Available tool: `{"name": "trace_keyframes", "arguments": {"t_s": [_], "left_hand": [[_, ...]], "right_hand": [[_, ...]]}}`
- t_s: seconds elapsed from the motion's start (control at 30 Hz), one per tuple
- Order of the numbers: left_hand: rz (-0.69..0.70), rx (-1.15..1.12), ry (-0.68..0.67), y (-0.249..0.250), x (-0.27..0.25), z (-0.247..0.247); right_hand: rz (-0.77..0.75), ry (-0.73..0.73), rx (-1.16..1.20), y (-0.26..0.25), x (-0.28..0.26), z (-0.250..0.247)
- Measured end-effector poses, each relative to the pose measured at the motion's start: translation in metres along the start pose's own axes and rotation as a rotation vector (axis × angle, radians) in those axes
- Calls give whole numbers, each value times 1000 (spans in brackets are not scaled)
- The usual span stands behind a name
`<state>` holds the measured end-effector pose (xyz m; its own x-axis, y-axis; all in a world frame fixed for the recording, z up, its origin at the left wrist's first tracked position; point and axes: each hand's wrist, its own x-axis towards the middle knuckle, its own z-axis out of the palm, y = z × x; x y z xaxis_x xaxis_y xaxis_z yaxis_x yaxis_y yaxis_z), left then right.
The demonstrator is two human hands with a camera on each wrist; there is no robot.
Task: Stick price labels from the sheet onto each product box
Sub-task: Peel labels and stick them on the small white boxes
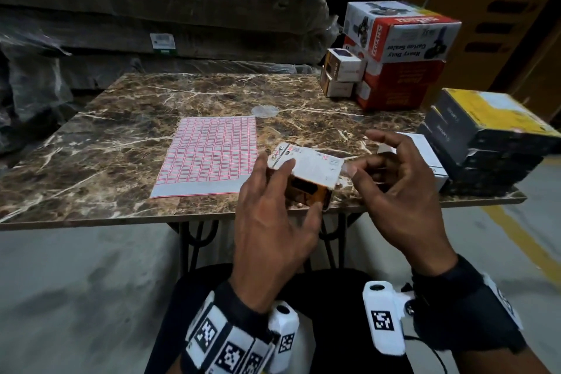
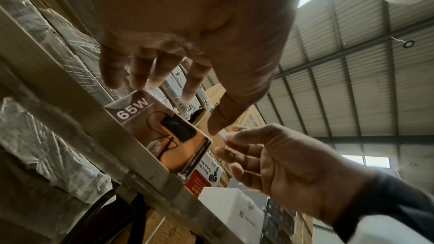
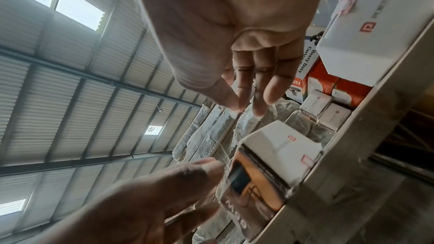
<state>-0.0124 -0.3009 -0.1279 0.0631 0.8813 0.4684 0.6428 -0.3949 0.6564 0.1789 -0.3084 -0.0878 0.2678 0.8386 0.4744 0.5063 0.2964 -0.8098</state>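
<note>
At the counter's (image 1: 127,118) near edge, the left hand (image 1: 270,222) steadies the small box (image 1: 303,173), grip loosely around it, white face up for labelling. The right hand (image 1: 394,185) seems to pinch a label beside it. The label sheet (image 1: 209,155) lies left.

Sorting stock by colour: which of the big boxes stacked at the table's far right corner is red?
The lower big cardboard box is red; the carton-sealer box resting on it is white.

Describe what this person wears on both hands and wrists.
The left hand and right hand are bare. Each wrist carries a dark band with black-and-white square code tags and a white camera unit. A thin black cable trails from the right one.
</note>
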Motion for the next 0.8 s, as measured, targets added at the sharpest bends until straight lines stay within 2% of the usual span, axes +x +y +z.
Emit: {"name": "trace_keyframes", "arguments": {"t_s": [0.17, 0.3, 0.5, 0.63, 0.73, 0.8], "left_hand": [[85, 111, 22, 5, -6, 17], [95, 171, 50, 8, 4, 28], [117, 115, 25, 5, 23, 20], [90, 2, -14, 4, 33, 0], [107, -79, 36, -1, 38, -10], [37, -221, 57, -1, 41, -15]], "right_hand": [[-105, 19, 11, 1, -3, -6], [-201, 23, -38, 9, -9, -10], [-257, 48, -53, 17, -11, -11], [-236, 52, -34, 19, -12, -10], [-169, 76, 39, 17, -16, -9], [-86, 113, 127, 17, -17, -5]]}}
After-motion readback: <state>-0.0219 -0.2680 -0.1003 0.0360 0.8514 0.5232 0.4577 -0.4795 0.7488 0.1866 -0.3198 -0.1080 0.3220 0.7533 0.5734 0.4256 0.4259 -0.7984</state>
